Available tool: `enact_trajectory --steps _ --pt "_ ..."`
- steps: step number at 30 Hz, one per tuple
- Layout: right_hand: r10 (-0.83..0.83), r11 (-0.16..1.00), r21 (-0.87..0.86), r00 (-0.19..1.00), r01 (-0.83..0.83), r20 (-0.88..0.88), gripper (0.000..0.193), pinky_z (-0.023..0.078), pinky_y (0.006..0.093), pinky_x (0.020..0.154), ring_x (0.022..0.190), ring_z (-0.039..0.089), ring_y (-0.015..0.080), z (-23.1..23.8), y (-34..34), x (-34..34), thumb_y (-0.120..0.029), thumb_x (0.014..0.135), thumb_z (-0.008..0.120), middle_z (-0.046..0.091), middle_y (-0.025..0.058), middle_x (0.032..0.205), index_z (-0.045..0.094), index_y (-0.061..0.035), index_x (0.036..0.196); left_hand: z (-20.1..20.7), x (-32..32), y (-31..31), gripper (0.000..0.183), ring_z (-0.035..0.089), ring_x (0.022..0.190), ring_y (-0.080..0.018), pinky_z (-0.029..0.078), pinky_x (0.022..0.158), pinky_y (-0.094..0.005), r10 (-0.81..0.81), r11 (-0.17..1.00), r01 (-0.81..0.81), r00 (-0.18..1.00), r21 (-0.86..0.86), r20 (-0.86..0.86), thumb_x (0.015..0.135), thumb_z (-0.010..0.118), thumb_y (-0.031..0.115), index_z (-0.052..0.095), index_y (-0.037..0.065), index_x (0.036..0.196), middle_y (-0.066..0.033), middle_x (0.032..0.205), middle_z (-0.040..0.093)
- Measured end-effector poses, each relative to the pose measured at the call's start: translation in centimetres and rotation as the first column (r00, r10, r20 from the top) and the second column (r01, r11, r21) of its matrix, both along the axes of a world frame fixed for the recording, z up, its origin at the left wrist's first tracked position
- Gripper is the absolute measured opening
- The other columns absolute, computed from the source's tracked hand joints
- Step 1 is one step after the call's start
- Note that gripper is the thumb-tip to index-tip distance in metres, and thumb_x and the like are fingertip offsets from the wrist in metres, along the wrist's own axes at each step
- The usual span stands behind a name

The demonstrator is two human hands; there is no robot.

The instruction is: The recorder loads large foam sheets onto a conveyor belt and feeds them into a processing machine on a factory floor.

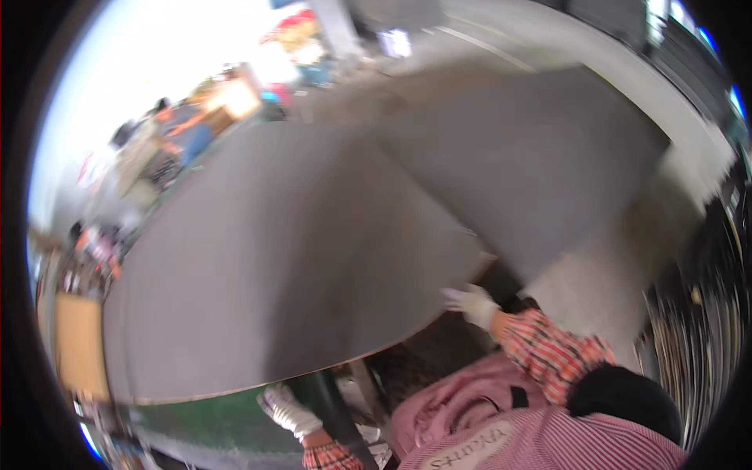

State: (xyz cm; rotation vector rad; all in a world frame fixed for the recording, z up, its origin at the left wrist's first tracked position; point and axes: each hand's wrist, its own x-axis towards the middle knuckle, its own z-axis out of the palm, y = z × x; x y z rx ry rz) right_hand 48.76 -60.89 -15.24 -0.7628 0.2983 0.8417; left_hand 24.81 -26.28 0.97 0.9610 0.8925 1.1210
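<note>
A wide flat grey sheet [219, 274] spreads before me, its pale front edge hanging just past a green surface [204, 423]. My left hand [288, 409], in a whitish glove, is at that front edge with its fingers stretched up toward the sheet. Farther right, my right hand [472, 304], also gloved, reaches to the sheet's near right corner, fingers extended and somewhat apart. Motion blurs both hands, and any fingers under the edge are hidden. A second grey sheet [540, 164] lies beyond to the right, meeting or overlapping the first; I cannot tell which.
Upright stacks of thin sheets [697, 345] stand at the right. A tan board or box [81, 345] is at the left edge. Another person [153, 149] is at the far left among blurred items. Pink cloth [462, 395] bunches close to my body.
</note>
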Motion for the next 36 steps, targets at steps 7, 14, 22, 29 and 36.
enact_trajectory --steps 7,14,22,29,36 --pt "0.747 0.517 -0.758 0.643 -0.398 0.172 0.043 0.041 0.0335 0.086 0.100 0.053 0.0233 -3.0 0.8 -4.0 -0.023 0.079 0.055 0.057 0.0075 0.108 0.047 -0.0025 0.116 -3.6 -2.9 -14.8 0.034 0.052 0.063 -0.0129 0.045 0.052 -0.0234 -0.600 0.795 0.505 0.739 -0.337 -0.306 0.085 0.053 0.019 0.046 0.003 0.114 -0.0108 0.086 0.056" --pt "-0.434 0.834 -0.484 0.858 0.266 -0.275 0.051 0.038 0.0403 0.089 0.109 0.044 0.0306 -17.4 -5.6 -2.1 -0.015 0.078 0.056 0.049 0.0137 0.115 0.037 -0.0081 0.125 -8.8 -3.8 -18.8 0.034 0.051 0.066 -0.0086 0.043 0.058 -0.0203 -0.712 0.700 0.548 0.487 -0.458 -0.506 0.086 0.050 0.015 0.047 -0.001 0.115 -0.0070 0.084 0.059" --pt "-0.636 0.755 -0.524 0.636 0.394 -0.437 0.083 0.021 0.0419 0.103 0.124 0.029 0.0332 -17.5 -6.1 2.2 -0.050 0.076 0.057 0.024 0.0241 0.135 0.020 -0.0017 0.133 -9.1 -2.9 -17.8 0.036 0.046 0.057 -0.0063 0.041 0.051 -0.0189 -0.666 0.740 0.460 0.402 -0.491 -0.628 0.086 0.050 0.017 0.046 -0.002 0.117 -0.0050 0.075 0.058" --pt "0.838 -0.280 -0.932 0.532 0.230 -0.121 0.048 0.046 0.0312 0.073 0.087 0.060 0.0225 -3.7 -8.6 9.9 0.000 0.077 0.048 0.056 0.0165 0.109 0.038 0.0014 0.124 -7.7 0.5 -18.5 0.037 0.049 0.060 -0.0071 0.042 0.051 -0.0190 -0.747 0.664 0.444 0.398 -0.601 -0.532 0.087 0.049 0.016 0.042 -0.002 0.120 -0.0078 0.081 0.056" --pt "0.526 0.003 -0.323 0.273 0.946 0.805 0.046 0.048 0.0305 0.057 0.066 0.054 0.0170 8.2 -10.3 8.9 -0.041 0.075 0.063 0.057 0.0062 0.077 0.053 0.0011 0.090 -1.0 21.5 -30.4 0.039 0.050 0.095 -0.0143 0.041 0.081 -0.0265 -0.956 0.288 0.941 0.292 -0.177 0.000 0.083 0.056 0.013 0.043 -0.002 0.116 -0.0114 0.106 0.052"
